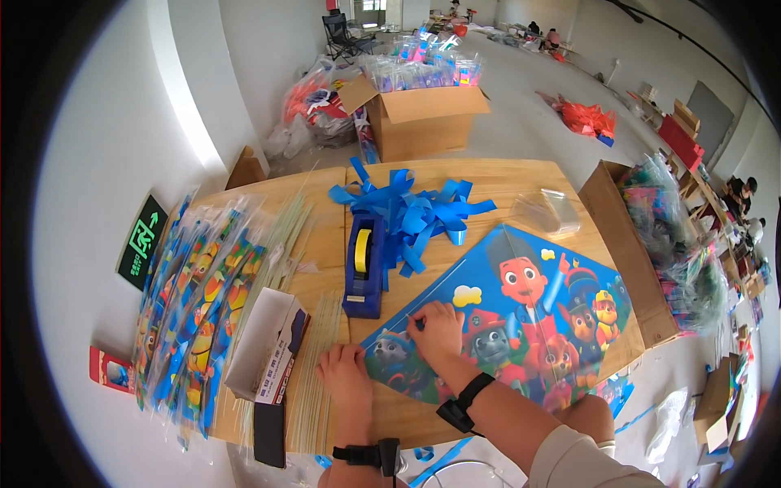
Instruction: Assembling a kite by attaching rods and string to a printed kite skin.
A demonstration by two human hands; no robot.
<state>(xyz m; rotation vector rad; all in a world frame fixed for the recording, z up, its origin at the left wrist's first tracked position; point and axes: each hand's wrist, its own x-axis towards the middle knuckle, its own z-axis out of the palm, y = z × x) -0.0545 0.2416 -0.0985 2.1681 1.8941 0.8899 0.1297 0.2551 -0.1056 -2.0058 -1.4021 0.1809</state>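
Observation:
A blue diamond-shaped kite (506,382) printed with cartoon dogs and a child lies on the wooden table in front of me. My right hand (438,332) rests on its upper-left edge, thumb and fingers curled together; what they pinch, if anything, is hidden. A pale thin line runs along that edge and another down the kite's middle. At the kite's left corner lies my left hand (344,372), palm down with fingers extended, beside a bundle of thin pale sticks (319,358). Both wrists wear black straps. Just beyond stands a blue tape dispenser (364,272) with a yellow-cored roll.
Blue ribbon strips (419,207) pile up behind the dispenser. To the left are an open white carton (264,342) and bagged colourful prints (199,309). A clear plastic box (553,210) sits far right. Filled cardboard boxes (427,122) stand beyond the table and to its right.

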